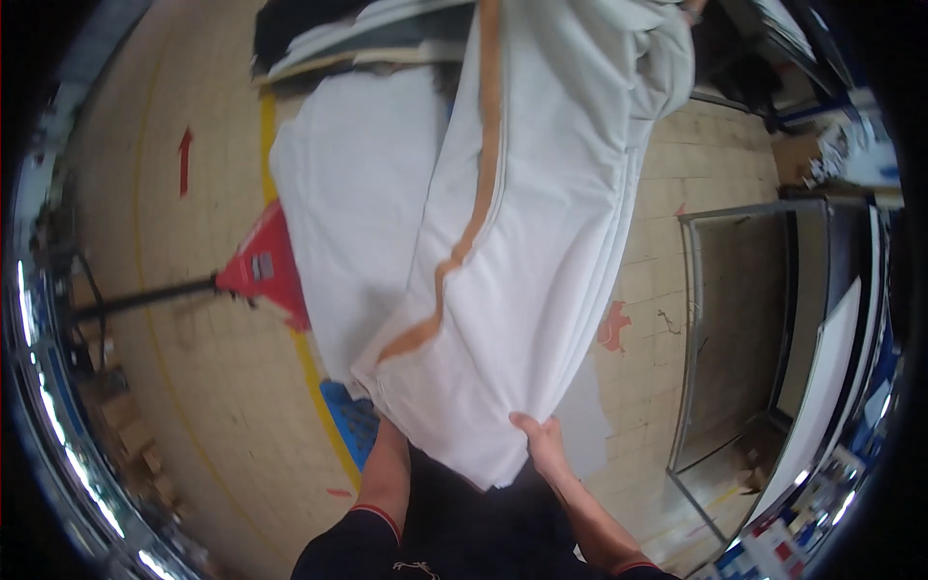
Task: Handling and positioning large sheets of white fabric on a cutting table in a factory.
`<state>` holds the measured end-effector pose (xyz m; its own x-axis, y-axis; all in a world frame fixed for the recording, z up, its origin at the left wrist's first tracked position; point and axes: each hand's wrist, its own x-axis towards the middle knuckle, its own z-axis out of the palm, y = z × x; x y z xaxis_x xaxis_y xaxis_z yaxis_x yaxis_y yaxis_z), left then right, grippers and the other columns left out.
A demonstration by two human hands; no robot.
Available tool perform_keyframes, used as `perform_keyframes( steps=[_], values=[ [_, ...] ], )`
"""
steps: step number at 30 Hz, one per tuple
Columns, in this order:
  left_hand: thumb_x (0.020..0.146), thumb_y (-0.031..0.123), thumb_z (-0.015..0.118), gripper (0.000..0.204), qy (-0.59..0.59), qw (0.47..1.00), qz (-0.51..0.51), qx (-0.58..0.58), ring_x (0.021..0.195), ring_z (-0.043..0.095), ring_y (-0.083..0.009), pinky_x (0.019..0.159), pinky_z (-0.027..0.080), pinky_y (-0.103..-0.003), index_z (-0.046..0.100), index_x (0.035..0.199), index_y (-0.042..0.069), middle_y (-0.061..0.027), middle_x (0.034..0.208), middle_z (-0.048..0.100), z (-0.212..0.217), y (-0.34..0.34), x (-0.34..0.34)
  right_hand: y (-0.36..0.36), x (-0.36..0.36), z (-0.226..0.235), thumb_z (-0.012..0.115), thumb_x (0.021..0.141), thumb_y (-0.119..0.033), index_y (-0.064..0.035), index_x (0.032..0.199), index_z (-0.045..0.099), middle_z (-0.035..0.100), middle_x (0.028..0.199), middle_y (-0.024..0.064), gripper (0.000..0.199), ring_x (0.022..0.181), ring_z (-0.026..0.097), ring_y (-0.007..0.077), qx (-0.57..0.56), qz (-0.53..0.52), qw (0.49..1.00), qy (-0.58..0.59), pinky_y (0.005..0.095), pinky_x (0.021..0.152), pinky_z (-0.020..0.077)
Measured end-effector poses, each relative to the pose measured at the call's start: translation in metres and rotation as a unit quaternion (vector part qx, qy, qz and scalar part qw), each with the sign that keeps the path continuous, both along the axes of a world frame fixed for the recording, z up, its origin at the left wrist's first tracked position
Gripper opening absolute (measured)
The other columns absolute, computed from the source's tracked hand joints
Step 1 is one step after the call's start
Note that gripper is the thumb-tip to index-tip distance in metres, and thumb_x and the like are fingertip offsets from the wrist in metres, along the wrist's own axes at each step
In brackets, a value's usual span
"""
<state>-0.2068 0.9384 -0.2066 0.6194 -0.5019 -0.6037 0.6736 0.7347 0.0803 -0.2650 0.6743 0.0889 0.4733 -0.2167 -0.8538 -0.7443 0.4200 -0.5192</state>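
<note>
A large white fabric sheet with a brown strip along its left side hangs in folds in front of me, rising to the top of the view. My right hand is closed on its near right edge, thumb on top. Under the near left corner goes my left forearm; the fabric covers that hand's fingers, so their grip is hidden. To the left of the sheet, and partly under it, lies a stack of white fabric.
A red pallet jack with a black handle stands left of the stack. Part of a blue pallet shows near my left arm. At right is a metal frame. Dark and white layered material lies at the far end. Yellow lines mark the floor.
</note>
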Motion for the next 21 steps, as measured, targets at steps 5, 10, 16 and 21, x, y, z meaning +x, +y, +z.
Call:
perform_keyframes(
  steps=[5, 10, 16, 21],
  values=[
    [0.088, 0.040, 0.041, 0.046, -0.020, 0.992, -0.127, 0.016, 0.107, 0.053, -0.0258, 0.092, 0.044, -0.039, 0.053, 0.115, 0.005, -0.0112, 0.115, 0.056, 0.032, -0.016, 0.019, -0.080, 0.005, 0.086, 0.065, 0.071, -0.021, 0.0047, 0.083, 0.063, 0.059, 0.069, 0.0055, 0.029, 0.060, 0.053, 0.0122, -0.073, 0.009, 0.997, 0.032, 0.0267, 0.056, 0.0412],
    [0.078, 0.025, 0.061, 0.036, 0.001, 0.913, -0.225, 0.340, 0.083, 0.058, -0.0201, 0.074, 0.046, -0.031, 0.057, 0.106, 0.004, -0.0061, 0.094, 0.060, 0.132, -0.140, 0.101, -0.149, 0.004, 0.139, 0.064, 0.071, -0.018, 0.0093, 0.088, 0.062, 0.064, 0.078, 0.0103, 0.033, 0.069, 0.060, 0.0163, -0.126, -0.014, 0.989, 0.078, 0.0273, 0.066, 0.0470],
    [0.068, 0.004, 0.066, 0.044, -0.112, 0.906, -0.155, 0.377, 0.091, 0.058, -0.0202, 0.078, 0.047, -0.033, 0.052, 0.109, -0.006, -0.0102, 0.103, 0.058, 0.260, -0.231, 0.159, -0.203, 0.027, 0.170, 0.061, 0.069, -0.015, 0.0102, 0.102, 0.057, 0.063, 0.090, 0.0143, 0.042, 0.076, 0.060, 0.0198, -0.098, -0.137, 0.981, -0.097, 0.0298, 0.072, 0.0474],
    [0.073, 0.007, 0.060, 0.037, -0.018, 0.939, -0.074, 0.335, 0.088, 0.061, -0.0235, 0.077, 0.050, -0.036, 0.053, 0.107, -0.005, -0.0107, 0.100, 0.059, 0.255, -0.186, 0.181, -0.220, 0.073, 0.153, 0.061, 0.068, -0.015, 0.0105, 0.104, 0.055, 0.062, 0.093, 0.0153, 0.044, 0.080, 0.060, 0.0209, -0.072, -0.146, 0.978, -0.128, 0.0308, 0.075, 0.0468]
  ],
)
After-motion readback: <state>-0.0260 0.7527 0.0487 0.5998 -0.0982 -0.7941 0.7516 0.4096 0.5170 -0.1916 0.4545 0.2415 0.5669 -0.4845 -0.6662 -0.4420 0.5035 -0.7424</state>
